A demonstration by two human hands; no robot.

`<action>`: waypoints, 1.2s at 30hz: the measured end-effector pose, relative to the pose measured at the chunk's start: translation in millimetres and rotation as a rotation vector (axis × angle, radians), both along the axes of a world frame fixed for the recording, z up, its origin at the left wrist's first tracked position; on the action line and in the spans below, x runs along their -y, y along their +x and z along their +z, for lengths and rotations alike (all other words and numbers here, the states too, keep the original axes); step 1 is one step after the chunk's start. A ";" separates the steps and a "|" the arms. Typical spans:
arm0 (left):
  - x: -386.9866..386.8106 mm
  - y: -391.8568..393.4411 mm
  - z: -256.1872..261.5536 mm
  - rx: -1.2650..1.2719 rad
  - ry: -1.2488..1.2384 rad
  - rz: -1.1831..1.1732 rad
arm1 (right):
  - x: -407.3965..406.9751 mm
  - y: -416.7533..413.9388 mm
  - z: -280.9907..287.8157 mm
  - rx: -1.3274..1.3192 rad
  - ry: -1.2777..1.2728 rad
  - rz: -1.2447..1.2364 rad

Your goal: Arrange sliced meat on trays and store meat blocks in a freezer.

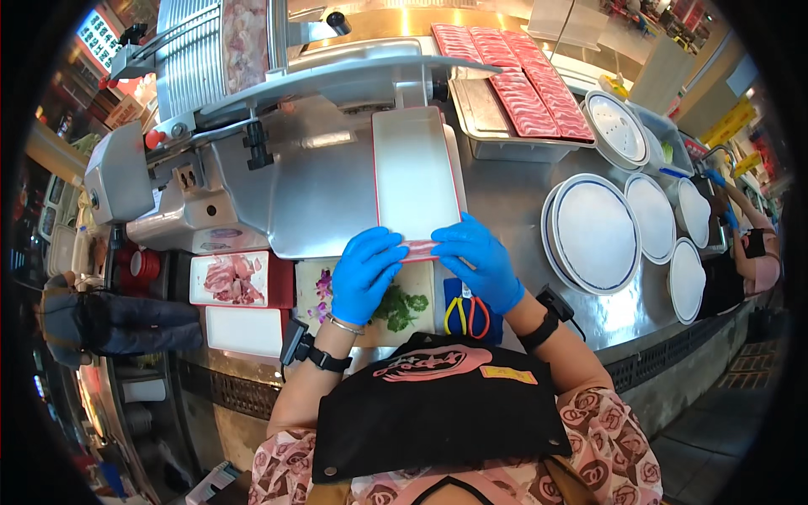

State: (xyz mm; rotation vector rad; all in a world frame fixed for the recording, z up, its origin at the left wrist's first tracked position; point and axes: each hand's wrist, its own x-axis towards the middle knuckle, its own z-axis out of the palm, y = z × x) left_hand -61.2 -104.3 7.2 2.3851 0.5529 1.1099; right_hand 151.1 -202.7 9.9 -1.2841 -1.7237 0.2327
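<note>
My left hand [368, 273], in a blue glove, and my right hand [475, 260], gloved alike, hold the two ends of a thin slice of marbled meat [419, 250]. It lies across the near end of a long white tray with a red rim [415, 170]; the rest of that tray is bare. Beneath and beside my hands is a cutting board [361, 336] bearing green leafy herbs [399, 307] and purple flowers [320, 297]. Scissors with yellow and red handles [468, 317] rest on a blue cloth right of the board.
A large metal meat slicer [315, 95] stands ahead and left. Trays of sliced meat [530, 101] sit on a metal container at the upper right. White plates [593, 233] are at right, meat pieces in a tray [232, 278] at left. Other people stand at both far sides.
</note>
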 end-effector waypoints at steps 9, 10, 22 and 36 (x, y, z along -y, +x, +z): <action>-19.0 -6.1 18.4 0.032 -0.006 0.134 | -18.6 20.6 -11.0 -0.430 0.028 -0.209; -30.9 -8.4 17.4 0.080 -0.009 0.207 | -28.5 29.9 -29.9 -0.601 0.053 -0.322; -91.0 -13.9 -20.1 0.368 -0.511 0.261 | -101.4 57.9 -182.8 -1.535 -0.614 -0.166; -145.6 6.2 0.3 0.729 -1.277 0.077 | -114.6 76.3 -154.6 -0.976 -0.514 -0.426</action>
